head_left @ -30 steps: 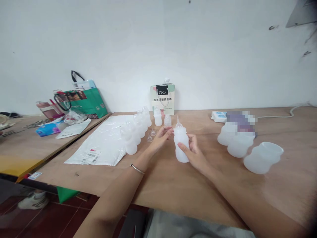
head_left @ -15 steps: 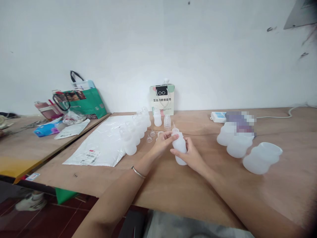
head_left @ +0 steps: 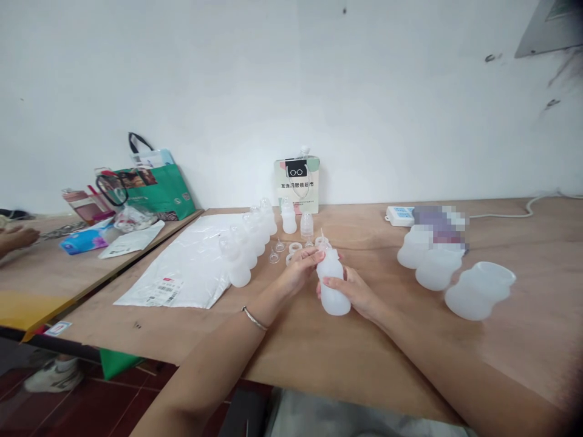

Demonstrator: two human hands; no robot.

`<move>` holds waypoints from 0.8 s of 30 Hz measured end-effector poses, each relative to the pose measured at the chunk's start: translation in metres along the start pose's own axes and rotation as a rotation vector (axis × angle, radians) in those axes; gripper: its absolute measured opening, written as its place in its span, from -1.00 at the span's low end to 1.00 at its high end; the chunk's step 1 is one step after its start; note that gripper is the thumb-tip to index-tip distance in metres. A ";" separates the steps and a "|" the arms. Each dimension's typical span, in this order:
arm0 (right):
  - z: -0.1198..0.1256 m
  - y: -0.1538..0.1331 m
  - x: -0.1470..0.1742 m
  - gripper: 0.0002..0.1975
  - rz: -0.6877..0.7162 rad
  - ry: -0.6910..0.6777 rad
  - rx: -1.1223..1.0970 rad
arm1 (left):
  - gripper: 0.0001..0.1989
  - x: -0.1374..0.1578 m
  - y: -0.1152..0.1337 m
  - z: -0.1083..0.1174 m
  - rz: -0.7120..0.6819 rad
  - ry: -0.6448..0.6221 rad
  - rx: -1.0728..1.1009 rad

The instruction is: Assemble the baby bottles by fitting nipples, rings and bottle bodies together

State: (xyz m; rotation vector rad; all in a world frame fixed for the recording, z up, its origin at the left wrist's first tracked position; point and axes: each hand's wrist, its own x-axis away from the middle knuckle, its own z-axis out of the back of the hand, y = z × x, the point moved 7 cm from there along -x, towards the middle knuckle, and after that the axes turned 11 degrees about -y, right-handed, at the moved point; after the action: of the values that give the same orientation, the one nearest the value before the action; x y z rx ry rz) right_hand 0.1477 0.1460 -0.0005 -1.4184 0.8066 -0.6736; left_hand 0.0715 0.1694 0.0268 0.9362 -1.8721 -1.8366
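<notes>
A frosted white baby bottle stands slightly tilted between my hands, over the front middle of the table. Around its body my right hand is wrapped, thumb across the front. At its mouth the fingers of my left hand pinch a clear nipple with a thin pointed tip. How far the nipple sits in the neck is hidden by the fingers. Just beyond my left hand lie loose clear nipples and white collar rings. To the right stand three open bottles without tops.
A row of capped bottles stands beside a white plastic mailer on the left. A paper bag leans at the wall. Farther left are a green bag and another person's hand. A white power strip lies back right.
The bottle has come slightly down and closer to me. My right hand has shifted its grip, its thumb now lying across the bottle. Another person's hand shows more at the left edge.
</notes>
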 end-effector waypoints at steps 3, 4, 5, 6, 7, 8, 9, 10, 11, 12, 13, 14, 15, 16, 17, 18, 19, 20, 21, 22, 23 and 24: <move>0.010 -0.002 -0.004 -0.63 0.083 0.166 0.119 | -0.56 -0.003 0.006 -0.001 -0.036 0.006 -0.007; 0.015 -0.003 -0.005 -0.57 0.128 0.243 0.180 | -0.56 -0.003 0.010 0.001 -0.070 0.040 -0.019; 0.019 -0.004 -0.005 -0.50 0.170 0.307 0.241 | -0.57 -0.003 0.013 0.005 -0.110 0.094 -0.047; 0.022 -0.003 -0.005 -0.44 0.201 0.353 0.292 | -0.59 -0.003 0.017 0.012 -0.148 0.167 -0.096; 0.024 -0.002 -0.006 -0.40 0.215 0.378 0.330 | -0.61 -0.003 0.020 0.020 -0.175 0.251 -0.161; 0.026 0.000 -0.007 -0.37 0.217 0.389 0.357 | -0.62 -0.003 0.022 0.030 -0.189 0.345 -0.235; 0.028 0.002 -0.008 -0.35 0.213 0.397 0.376 | -0.64 -0.003 0.024 0.040 -0.190 0.439 -0.314; 0.030 0.004 -0.008 -0.33 0.207 0.405 0.392 | -0.65 -0.005 0.026 0.052 -0.185 0.524 -0.392; 0.032 0.005 -0.009 -0.32 0.199 0.414 0.409 | -0.66 -0.008 0.028 0.062 -0.170 0.590 -0.473; 0.034 0.006 -0.009 -0.30 0.190 0.422 0.426 | -0.65 -0.013 0.029 0.073 -0.153 0.636 -0.549; 0.034 0.006 -0.009 -0.30 0.180 0.427 0.441 | -0.65 -0.020 0.031 0.082 -0.138 0.659 -0.626; 0.035 0.006 -0.008 -0.30 0.169 0.430 0.451 | -0.64 -0.029 0.033 0.090 -0.121 0.666 -0.691; 0.034 0.006 -0.009 -0.31 0.153 0.427 0.457 | -0.62 -0.038 0.034 0.097 -0.109 0.665 -0.733; 0.034 0.006 -0.009 -0.31 0.136 0.425 0.460 | -0.60 -0.047 0.034 0.104 -0.098 0.663 -0.757; 0.034 0.006 -0.008 -0.32 0.120 0.426 0.460 | -0.59 -0.055 0.034 0.111 -0.087 0.660 -0.765; 0.033 0.005 -0.008 -0.32 0.103 0.427 0.458 | -0.58 -0.063 0.033 0.116 -0.078 0.657 -0.766; 0.033 0.005 -0.008 -0.32 0.086 0.428 0.454 | -0.57 -0.070 0.032 0.121 -0.067 0.655 -0.770; 0.032 0.005 -0.008 -0.31 0.072 0.430 0.448 | -0.57 -0.077 0.030 0.126 -0.055 0.653 -0.774; 0.032 0.005 -0.008 -0.30 0.058 0.433 0.441 | -0.57 -0.081 0.027 0.129 -0.044 0.652 -0.776; 0.032 0.005 -0.007 -0.30 0.047 0.432 0.433 | -0.59 -0.085 0.025 0.133 -0.034 0.654 -0.779; 0.031 0.005 -0.008 -0.31 0.041 0.426 0.427 | -0.62 -0.087 0.024 0.135 -0.027 0.656 -0.782; 0.031 0.005 -0.008 -0.33 0.040 0.419 0.425 | -0.65 -0.088 0.024 0.136 -0.023 0.658 -0.786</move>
State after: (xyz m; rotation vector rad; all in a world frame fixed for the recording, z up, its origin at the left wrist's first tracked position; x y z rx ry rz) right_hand 0.1680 0.1705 -0.0049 -0.8845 0.9443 -1.0613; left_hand 0.0389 0.3278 0.0546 1.0569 -0.6661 -1.7367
